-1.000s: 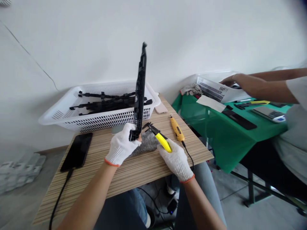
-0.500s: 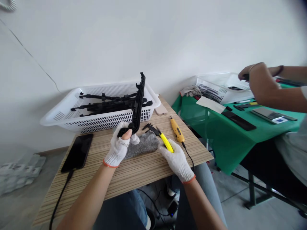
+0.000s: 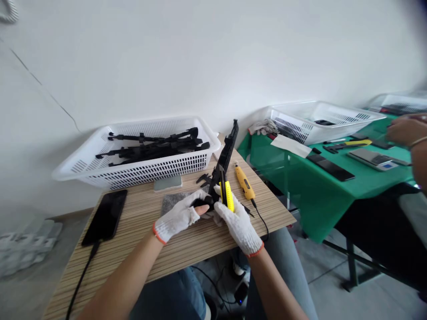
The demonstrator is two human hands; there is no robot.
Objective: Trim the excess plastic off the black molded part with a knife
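My left hand (image 3: 182, 215), in a white knit glove, grips the lower end of a long black plastic part (image 3: 226, 153) that leans up and to the right over the wooden table (image 3: 140, 249). My right hand (image 3: 235, 222), also gloved, is closed round a yellow utility knife (image 3: 227, 194) held against the part's lower end. A grey felt pad (image 3: 171, 201) lies under and behind my hands. Black calipers (image 3: 204, 179) rest just beyond them.
A white basket (image 3: 140, 164) of black parts stands at the table's back. A black phone (image 3: 106, 216) with a cable lies left; a yellow corded tool (image 3: 245, 183) lies right. A green table (image 3: 320, 178) with a white basket (image 3: 320, 120) stands right, where another person's hand (image 3: 405, 131) works.
The black part has swung from upright down to the right. My hands have come together, with the knife now at the part's lower end. The other person's hand has drawn back to the right.
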